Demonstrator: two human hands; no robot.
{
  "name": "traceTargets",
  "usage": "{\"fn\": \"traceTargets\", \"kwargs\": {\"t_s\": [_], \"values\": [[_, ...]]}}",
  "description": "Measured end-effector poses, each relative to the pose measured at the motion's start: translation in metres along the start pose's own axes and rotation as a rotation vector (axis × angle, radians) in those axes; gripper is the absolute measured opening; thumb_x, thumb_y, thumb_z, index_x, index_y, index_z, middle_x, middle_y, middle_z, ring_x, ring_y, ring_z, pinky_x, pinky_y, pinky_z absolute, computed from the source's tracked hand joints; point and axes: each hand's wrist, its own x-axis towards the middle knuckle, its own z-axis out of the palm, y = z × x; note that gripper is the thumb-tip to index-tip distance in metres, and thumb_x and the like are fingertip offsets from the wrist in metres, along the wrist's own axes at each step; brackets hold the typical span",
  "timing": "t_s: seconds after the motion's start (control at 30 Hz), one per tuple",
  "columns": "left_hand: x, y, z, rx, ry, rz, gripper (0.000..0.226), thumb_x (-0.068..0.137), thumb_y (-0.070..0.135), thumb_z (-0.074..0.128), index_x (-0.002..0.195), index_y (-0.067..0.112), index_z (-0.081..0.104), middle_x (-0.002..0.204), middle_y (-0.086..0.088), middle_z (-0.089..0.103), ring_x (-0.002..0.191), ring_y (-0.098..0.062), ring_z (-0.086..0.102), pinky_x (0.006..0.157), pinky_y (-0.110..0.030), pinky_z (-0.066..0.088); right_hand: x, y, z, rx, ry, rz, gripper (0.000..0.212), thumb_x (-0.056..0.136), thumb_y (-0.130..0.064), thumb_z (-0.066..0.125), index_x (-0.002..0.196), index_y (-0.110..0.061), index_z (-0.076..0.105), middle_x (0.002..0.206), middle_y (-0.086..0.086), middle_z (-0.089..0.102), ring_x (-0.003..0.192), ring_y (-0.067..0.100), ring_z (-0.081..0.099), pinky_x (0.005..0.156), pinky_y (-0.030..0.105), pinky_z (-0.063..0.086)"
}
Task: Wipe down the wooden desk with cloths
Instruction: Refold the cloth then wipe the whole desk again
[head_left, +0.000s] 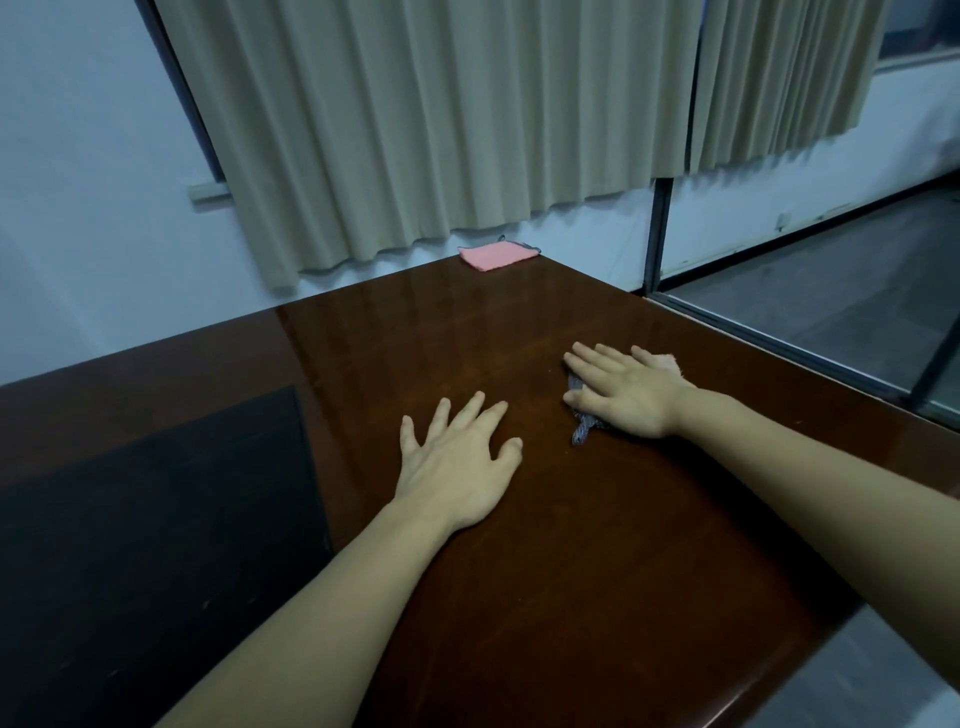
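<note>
The wooden desk (597, 545) fills the lower part of the view, a glossy dark-brown surface with a black inset panel (156, 519) to the left of the hands. Nearest the viewer, the left hand (457, 462) lies flat on bare wood, fingers spread and straight, its grip holding nothing. Just beyond it and to its right, the right hand (623, 389) presses palm-down on a grey cloth (584, 428), fingers extended, not curled round it; only a twisted tail of the cloth shows below the thumb, and a pale scrap past the knuckles may be more of it, though that is hard to tell. Well beyond the right hand, at the desk's far corner under the curtain (441, 130), a folded pink cloth (496, 257) lies untouched.

The main risk, as I judge it, is the cloth bunching: pressed under a flat palm and already rolled at one end, it could slide out or drag as a narrow rope, leaving streaks and unwiped bands. The bare left hand could smear prints on the polished finish. A wide stroke right of the grey cloth might push it off the near edge.
</note>
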Motion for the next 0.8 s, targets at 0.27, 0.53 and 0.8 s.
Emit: {"fn": "traceTargets", "kwargs": {"t_s": [0.27,0.53,0.8], "values": [[0.0,-0.001,0.003,0.032,0.008,-0.001,0.058,0.104,0.06,0.026,0.159,0.044,0.018,0.17,0.013,0.006,0.157,-0.02,-0.002,0.123,-0.057,-0.006,-0.092,-0.021,0.016,0.022,-0.052,-0.272,0.07,0.098,-0.069,0.015,0.158,-0.044,-0.009,0.161,-0.024,-0.02,0.149,-0.002,-0.019,0.122,0.033,-0.015],[0.001,-0.001,0.003,0.036,0.011,-0.002,0.058,0.104,0.06,0.026,0.159,0.044,0.018,0.169,0.014,0.006,0.157,-0.019,-0.002,0.122,-0.055,-0.006,0.003,0.03,0.0,-0.017,0.013,-0.044,0.07,0.1,-0.069,0.016,0.161,-0.038,0.0,0.168,-0.013,-0.008,0.155,0.008,-0.004,0.123,0.04,-0.004],[-0.001,0.0,0.001,0.041,0.001,-0.005,0.058,0.104,0.061,0.026,0.159,0.044,0.018,0.169,0.014,0.006,0.157,-0.019,-0.001,0.124,-0.055,-0.004,0.031,0.019,-0.002,0.01,0.01,0.073,0.072,0.101,-0.068,0.015,0.162,-0.032,0.001,0.17,-0.008,-0.007,0.157,0.017,-0.003,0.125,0.047,-0.002]]}}
